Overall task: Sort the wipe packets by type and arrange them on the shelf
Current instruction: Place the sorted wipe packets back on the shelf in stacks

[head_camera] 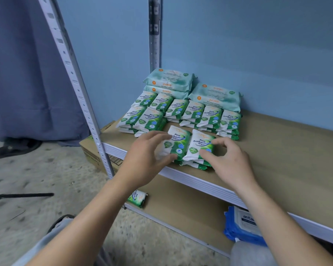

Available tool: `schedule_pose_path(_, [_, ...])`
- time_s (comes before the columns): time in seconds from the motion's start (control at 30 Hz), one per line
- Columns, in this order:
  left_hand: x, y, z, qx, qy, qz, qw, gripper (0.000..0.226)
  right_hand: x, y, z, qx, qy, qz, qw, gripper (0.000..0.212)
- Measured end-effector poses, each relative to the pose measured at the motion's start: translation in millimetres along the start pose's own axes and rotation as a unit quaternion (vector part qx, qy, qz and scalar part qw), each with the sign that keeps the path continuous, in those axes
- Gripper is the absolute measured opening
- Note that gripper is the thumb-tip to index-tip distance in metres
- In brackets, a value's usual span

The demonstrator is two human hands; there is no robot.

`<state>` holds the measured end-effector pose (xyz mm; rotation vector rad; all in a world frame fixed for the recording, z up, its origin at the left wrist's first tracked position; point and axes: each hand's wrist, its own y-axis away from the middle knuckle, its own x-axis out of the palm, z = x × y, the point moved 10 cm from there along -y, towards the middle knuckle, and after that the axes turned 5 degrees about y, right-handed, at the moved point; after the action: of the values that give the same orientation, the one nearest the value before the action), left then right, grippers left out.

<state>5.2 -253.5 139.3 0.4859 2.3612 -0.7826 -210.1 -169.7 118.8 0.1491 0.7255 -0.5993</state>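
Two small stacks of green-and-white pine wipe packets (pixel 188 146) lie near the front edge of the brown shelf board (pixel 277 150). My left hand (pixel 142 158) curls round the left stack's near corner. My right hand (pixel 227 160) pinches the right stack between thumb and fingers. Behind them several more pine packets (pixel 183 114) lie in stacked rows. Three pale teal Guardian packs (pixel 215 96) sit at the back against the blue wall.
One pine packet (pixel 138 197) lies on the lower shelf, with a blue wipe pack (pixel 242 225) to the right. A cardboard box (pixel 96 148) stands on the floor left of the white shelf upright (pixel 81 93). A blue curtain hangs far left.
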Motion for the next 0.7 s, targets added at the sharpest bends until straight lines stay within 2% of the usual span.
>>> schedule_pose_path(0.13, [5, 2, 2, 0.032, -0.036, 0.034, 0.998, 0.044, 11, 11, 8, -0.025, 0.031, 0.031, 0.999, 0.037])
schedule_pose_path(0.3, [2, -4, 3, 0.067, -0.096, 0.001, 0.993, 0.036, 20, 8, 15, -0.044, 0.021, 0.019, 0.999, 0.038])
schedule_pose_path(0.43, [-4, -12, 9, 0.107, -0.195, -0.031, 0.975, 0.035, 34, 4, 25, -0.073, 0.017, 0.043, 0.996, 0.05])
schedule_pose_path(0.7, [-1, -30, 30, 0.082, -0.214, -0.05, 0.972, 0.028, 47, -19, 36, -0.148, 0.074, 0.033, 0.986, 0.065])
